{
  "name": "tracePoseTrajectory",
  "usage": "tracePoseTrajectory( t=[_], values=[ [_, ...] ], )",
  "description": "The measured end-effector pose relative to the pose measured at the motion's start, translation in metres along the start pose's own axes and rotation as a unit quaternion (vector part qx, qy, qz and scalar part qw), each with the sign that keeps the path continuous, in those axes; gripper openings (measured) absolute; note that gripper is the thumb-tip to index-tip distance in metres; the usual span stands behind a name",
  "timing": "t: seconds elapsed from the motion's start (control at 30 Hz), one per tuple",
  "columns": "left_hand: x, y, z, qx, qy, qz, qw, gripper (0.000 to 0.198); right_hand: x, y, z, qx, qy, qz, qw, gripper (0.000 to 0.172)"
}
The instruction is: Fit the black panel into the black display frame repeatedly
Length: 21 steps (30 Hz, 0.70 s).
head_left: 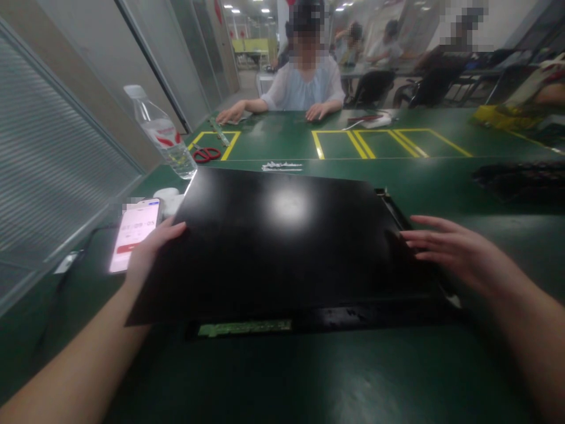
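The left hand [148, 250] is gripping the black sheet [282, 235] by its left edge, fingers curling under it, while the right hand [454, 253] is resting on the right edge with fingers stretched flat, clasping nothing. The sheet is lying askew over a dark frame [344, 315] on the green table [309, 377], a phone [135, 232] glowing just beside the left hand and a bottle [161, 132] standing farther back

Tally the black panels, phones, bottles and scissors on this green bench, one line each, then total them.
black panel: 1
phone: 1
water bottle: 1
red scissors: 1
Total: 4
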<state>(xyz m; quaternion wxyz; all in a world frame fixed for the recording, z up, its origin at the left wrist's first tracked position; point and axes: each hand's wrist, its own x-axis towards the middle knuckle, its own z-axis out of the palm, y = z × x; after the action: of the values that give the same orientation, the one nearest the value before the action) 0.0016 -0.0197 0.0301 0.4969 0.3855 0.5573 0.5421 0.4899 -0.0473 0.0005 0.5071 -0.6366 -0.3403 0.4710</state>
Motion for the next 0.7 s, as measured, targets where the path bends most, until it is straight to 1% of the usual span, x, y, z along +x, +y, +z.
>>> tracePoseTrajectory(
  t=[0.07,0.13,0.17,0.23,0.27,0.3,0.37,0.47,0.57,0.7],
  values=[
    [0.011,-0.005,-0.006,0.007,-0.031,-0.017,0.999,0.057,-0.002,-0.002,0.002,-0.031,0.029,-0.008,0.999,0.053],
    [0.025,-0.014,-0.014,0.034,-0.060,-0.016,0.998,0.059,-0.004,-0.007,0.006,-0.063,0.060,-0.010,0.996,0.055],
    [0.032,-0.018,-0.018,0.041,-0.076,-0.020,0.996,0.062,-0.005,-0.009,0.008,-0.078,0.074,-0.008,0.994,0.056],
    [0.042,-0.028,-0.022,0.041,-0.110,-0.055,0.992,0.075,-0.007,-0.014,0.012,-0.109,0.096,0.004,0.989,0.055],
    [0.043,-0.031,-0.022,0.025,-0.115,-0.064,0.991,0.082,-0.008,-0.016,0.014,-0.123,0.104,0.011,0.987,0.053],
    [0.042,-0.034,-0.019,0.004,-0.109,-0.067,0.992,0.084,-0.009,-0.018,0.016,-0.136,0.111,0.018,0.984,0.051],
    [0.034,-0.037,-0.011,-0.046,-0.096,-0.058,0.993,0.076,-0.011,-0.020,0.019,-0.157,0.119,0.024,0.980,0.048],
    [0.017,-0.034,0.001,-0.082,-0.115,-0.072,0.987,0.064,-0.013,-0.022,0.021,-0.180,0.125,0.018,0.975,0.047],
    [0.009,-0.029,0.005,-0.086,-0.134,-0.091,0.983,0.061,-0.016,-0.025,0.023,-0.195,0.126,0.015,0.973,0.045],
    [0.010,-0.025,0.005,-0.072,-0.144,-0.115,0.980,0.062,-0.019,-0.030,0.025,-0.212,0.134,0.020,0.968,0.040]
  ],
)
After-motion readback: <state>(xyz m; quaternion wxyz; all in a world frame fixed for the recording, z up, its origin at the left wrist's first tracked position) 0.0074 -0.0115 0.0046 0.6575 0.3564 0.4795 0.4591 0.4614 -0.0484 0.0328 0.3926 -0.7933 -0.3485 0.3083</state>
